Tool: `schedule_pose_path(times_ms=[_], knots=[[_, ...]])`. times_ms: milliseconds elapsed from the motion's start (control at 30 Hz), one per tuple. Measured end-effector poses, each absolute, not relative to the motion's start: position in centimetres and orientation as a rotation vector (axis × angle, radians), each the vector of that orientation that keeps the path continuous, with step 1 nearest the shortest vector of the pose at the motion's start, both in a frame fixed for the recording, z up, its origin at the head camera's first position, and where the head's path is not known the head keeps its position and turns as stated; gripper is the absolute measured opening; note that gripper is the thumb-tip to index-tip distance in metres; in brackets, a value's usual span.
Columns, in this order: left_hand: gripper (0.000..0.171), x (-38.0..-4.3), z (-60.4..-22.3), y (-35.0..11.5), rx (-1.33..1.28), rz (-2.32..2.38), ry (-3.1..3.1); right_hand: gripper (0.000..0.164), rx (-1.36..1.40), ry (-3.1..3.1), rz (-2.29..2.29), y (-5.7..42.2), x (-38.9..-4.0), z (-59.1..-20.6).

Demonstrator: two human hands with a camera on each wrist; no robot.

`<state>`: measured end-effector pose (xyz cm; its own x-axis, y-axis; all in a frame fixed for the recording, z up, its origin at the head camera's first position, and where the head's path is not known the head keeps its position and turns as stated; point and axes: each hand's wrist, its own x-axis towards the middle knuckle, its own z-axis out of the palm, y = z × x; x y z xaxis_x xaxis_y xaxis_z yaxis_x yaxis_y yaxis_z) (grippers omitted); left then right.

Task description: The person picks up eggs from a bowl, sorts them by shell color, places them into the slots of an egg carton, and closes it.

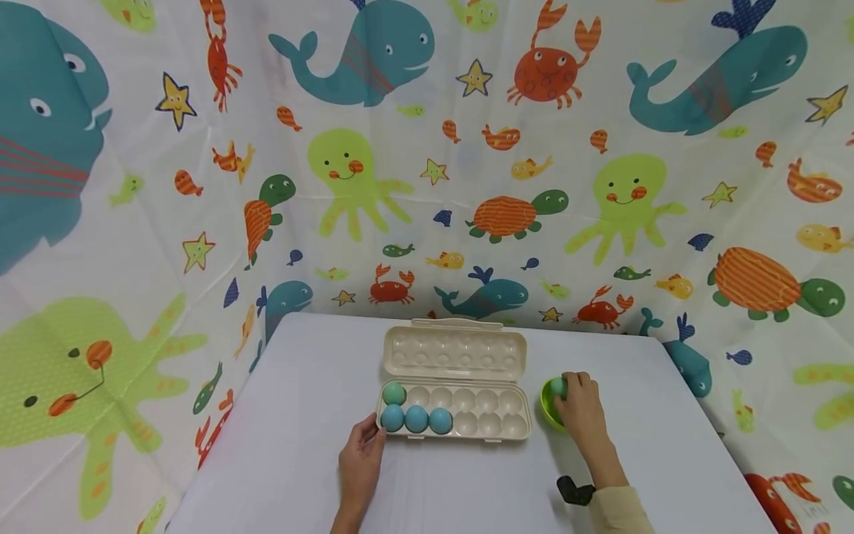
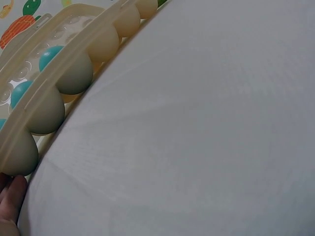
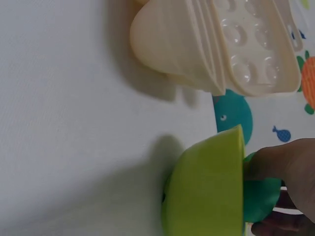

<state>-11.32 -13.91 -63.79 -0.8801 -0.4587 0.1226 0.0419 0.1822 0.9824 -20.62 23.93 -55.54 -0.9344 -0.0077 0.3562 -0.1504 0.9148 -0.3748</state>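
Note:
A cream plastic egg carton point(image 1: 490, 425) lies with its lid folded back. Three blue eggs point(image 1: 416, 419) fill the left part of its front row, and a green egg point(image 1: 394, 393) sits in the back row's left cup. At the carton's left front corner, my left hand point(image 1: 360, 463) holds the edge with thumb and fingers; only its fingertips show in the left wrist view. My right hand point(image 1: 582, 411) pinches another green egg point(image 3: 261, 199) at the mouth of a lime-green bowl point(image 3: 204, 189), right of the carton. Part of that egg is hidden by the bowl's rim and my fingers.
A white cloth covers the table point(image 1: 293, 386). Below the bowl, a small black object point(image 1: 575, 491) appears by my right sleeve point(image 1: 620, 510). Behind the table hangs a curtain point(image 1: 414, 193) printed with sea animals.

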Motion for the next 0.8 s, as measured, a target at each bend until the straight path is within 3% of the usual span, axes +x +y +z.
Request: schedule_pose_path(times_ms=[800], knots=[[0.036,-11.3,-63.6,-14.0,0.408,-1.777,-2.069,0.046,0.15,-2.644,0.858,17.7,-20.4,-52.6]])
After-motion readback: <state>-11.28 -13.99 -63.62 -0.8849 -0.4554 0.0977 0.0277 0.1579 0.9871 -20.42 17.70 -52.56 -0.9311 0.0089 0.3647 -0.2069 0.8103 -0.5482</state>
